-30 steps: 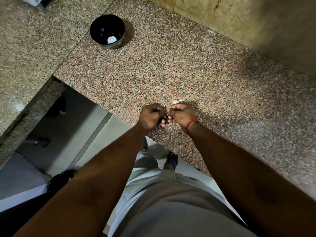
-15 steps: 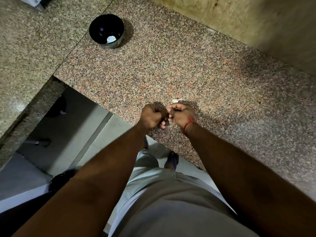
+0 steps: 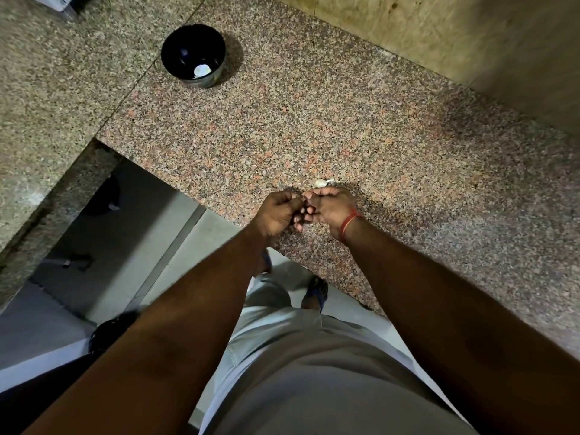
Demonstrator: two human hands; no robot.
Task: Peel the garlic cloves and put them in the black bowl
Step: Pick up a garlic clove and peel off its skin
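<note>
Both hands meet over the granite surface (image 3: 345, 127) edge: left hand (image 3: 277, 211) and right hand (image 3: 329, 207) have fingers curled together, pinching something too small to tell. One garlic clove (image 3: 320, 183) lies just beyond; the black bowl (image 3: 193, 54) stands well apart.

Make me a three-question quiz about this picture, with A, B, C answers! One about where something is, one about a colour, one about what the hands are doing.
1. Where is the black bowl?
A. On the granite counter
B. On the floor
C. In a hand

2. What colour is the band on the right wrist?
A. Blue
B. Red
C. Green

3. How are the left hand and right hand?
A. Flat on the counter
B. Far apart
C. Curled, fingertips together

Answers: 1 A, it stands on the stone top. 2 B, a red thread shows. 3 C, both fists meet.
</note>
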